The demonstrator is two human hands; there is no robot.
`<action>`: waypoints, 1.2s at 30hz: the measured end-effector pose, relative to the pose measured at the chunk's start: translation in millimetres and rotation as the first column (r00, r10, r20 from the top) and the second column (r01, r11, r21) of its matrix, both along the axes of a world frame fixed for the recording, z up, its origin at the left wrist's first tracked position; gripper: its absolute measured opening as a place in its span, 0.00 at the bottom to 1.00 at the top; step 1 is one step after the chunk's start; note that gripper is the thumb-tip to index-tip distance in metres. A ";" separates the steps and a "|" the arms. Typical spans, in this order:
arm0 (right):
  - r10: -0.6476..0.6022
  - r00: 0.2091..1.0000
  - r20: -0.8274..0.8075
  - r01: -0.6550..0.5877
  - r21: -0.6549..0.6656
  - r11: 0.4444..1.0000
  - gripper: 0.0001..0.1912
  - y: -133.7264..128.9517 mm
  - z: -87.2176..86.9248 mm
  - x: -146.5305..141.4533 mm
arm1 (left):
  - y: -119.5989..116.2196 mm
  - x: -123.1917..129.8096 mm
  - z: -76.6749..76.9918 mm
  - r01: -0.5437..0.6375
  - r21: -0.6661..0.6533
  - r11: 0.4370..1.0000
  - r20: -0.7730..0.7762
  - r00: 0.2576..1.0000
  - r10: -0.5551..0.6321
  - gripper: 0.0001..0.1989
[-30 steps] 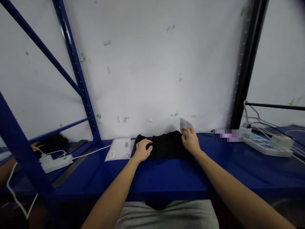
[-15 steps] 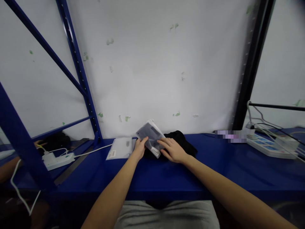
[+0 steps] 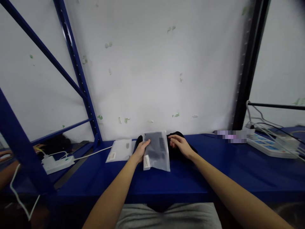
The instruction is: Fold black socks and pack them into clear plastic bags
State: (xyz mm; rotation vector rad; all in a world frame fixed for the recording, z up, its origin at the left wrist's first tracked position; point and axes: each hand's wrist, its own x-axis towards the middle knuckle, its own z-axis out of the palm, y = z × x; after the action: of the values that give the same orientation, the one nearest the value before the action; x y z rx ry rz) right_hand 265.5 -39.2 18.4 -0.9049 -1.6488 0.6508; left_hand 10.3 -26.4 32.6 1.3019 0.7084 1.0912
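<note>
A clear plastic bag (image 3: 156, 160) with a dark, flat item inside and a white barcode label at its lower left stands tilted up above the table. My left hand (image 3: 142, 150) is closed on its left edge, the thumb lying over the front. Just beyond the bag's right edge is my right hand (image 3: 179, 143), fingers loosely bent and apart, with nothing seen in them. Behind the bag and under my right hand lies black cloth (image 3: 177, 152), partly hidden. To the left, another clear bag (image 3: 122, 149) with pale contents and a label rests flat.
The blue table (image 3: 107, 181) runs along a white wall. A white power strip (image 3: 58, 163) with cables is at left beside a blue rack post (image 3: 23, 143); another person's hand (image 3: 6, 155) shows beyond. A white and blue multi-socket unit (image 3: 269, 147) with wires sits at right.
The bag has turned from slanted to nearly upright and come lower, its front now facing me. My right hand has come off the bag's face to beside its right edge; my left hand keeps hold.
</note>
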 end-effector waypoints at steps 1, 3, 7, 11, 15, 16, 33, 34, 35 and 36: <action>0.038 0.999 -0.039 -0.040 -0.037 0.999 0.24 0.3 0.0 -0.6 | -0.7 0.1 0.0 0.013 0.002 1.000 -0.019 1.000 -0.013 0.19; 0.096 0.990 -0.108 -0.106 -0.096 0.990 0.24 0.6 -0.6 -1.8 | -1.4 0.7 -1.1 0.034 0.011 0.999 -0.059 0.998 -0.033 0.16; 0.126 0.967 -0.221 -0.163 -0.162 0.973 0.22 2.3 -3.4 -2.0 | -1.8 2.1 -4.1 0.065 0.025 0.998 -0.137 0.989 -0.061 0.10; 0.137 0.950 -0.282 -0.196 -0.195 0.961 0.22 3.5 -3.9 -0.2 | -3.0 3.0 -3.1 0.096 0.039 0.995 -0.174 0.981 -0.088 0.15; 0.152 0.943 -0.295 -0.219 -0.212 0.952 0.21 1.2 -2.2 1.0 | -2.7 4.9 -2.6 0.087 0.065 0.994 -0.207 0.976 -0.072 0.20; 0.158 0.944 -0.289 -0.226 -0.219 0.949 0.21 0.4 -1.8 1.1 | -2.0 5.2 -3.1 0.076 0.073 0.994 -0.218 0.974 -0.058 0.20; 0.252 0.937 -0.242 -0.326 -0.351 0.878 0.17 -4.3 -1.1 1.5 | 6.4 8.2 -7.8 -0.133 0.488 0.863 -0.359 0.870 0.338 0.14; 0.260 0.935 -0.241 -0.334 -0.357 0.873 0.17 -5.0 -0.7 1.4 | 6.4 8.8 -8.5 -0.143 0.503 0.853 -0.355 0.866 0.354 0.14; 0.268 0.934 -0.238 -0.342 -0.363 0.867 0.17 -5.8 -0.2 1.2 | 6.4 9.4 -9.0 -0.153 0.517 0.842 -0.348 0.861 0.370 0.14; 0.278 0.932 -0.232 -0.349 -0.369 0.861 0.17 -6.8 0.4 0.8 | 6.6 9.9 -9.5 -0.164 0.531 0.831 -0.340 0.857 0.387 0.14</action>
State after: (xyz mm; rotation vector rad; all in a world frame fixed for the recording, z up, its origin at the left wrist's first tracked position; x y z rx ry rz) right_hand 266.3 -46.0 18.8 -0.8422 -1.5430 1.3025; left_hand 20.2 -19.8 23.2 1.9651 1.0302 1.2839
